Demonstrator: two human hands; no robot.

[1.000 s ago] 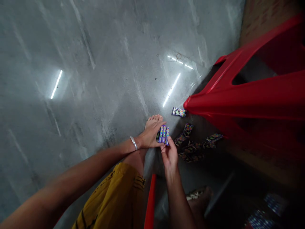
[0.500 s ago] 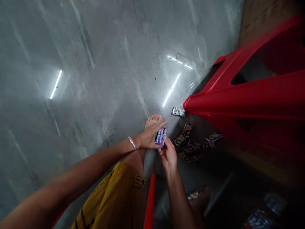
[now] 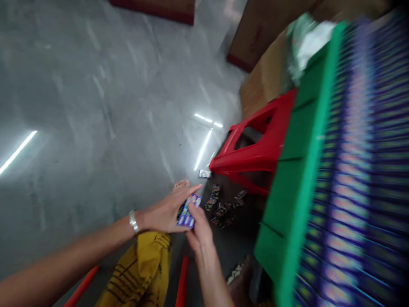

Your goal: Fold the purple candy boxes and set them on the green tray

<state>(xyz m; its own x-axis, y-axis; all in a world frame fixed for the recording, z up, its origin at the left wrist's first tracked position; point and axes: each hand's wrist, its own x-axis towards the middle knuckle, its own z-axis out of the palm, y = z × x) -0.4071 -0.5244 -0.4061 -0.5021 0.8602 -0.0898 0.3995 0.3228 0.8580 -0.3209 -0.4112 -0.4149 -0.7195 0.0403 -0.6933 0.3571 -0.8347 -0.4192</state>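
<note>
My left hand (image 3: pixel 166 211), with a silver bangle at the wrist, cradles a small stack of purple printed packets (image 3: pixel 188 213) low in the middle of the head view. My right hand (image 3: pixel 200 230) comes up from below and pinches the same stack with fingers closed. Both hands hover above my bare foot (image 3: pixel 181 184) on the grey floor. More packets (image 3: pixel 223 204) lie scattered on the floor just to the right of the hands.
A red plastic stool (image 3: pixel 255 145) stands right of the hands. A green tray (image 3: pixel 297 170) packed with rows of purple packets fills the right side, blurred. Cardboard boxes (image 3: pixel 262 72) sit behind the stool. My yellow garment (image 3: pixel 140 273) and red bars (image 3: pixel 182 281) lie below.
The view has swung up and right, bringing the green tray and boxes into sight. Both hands still hold the packet stack, now squared together rather than fanned.
</note>
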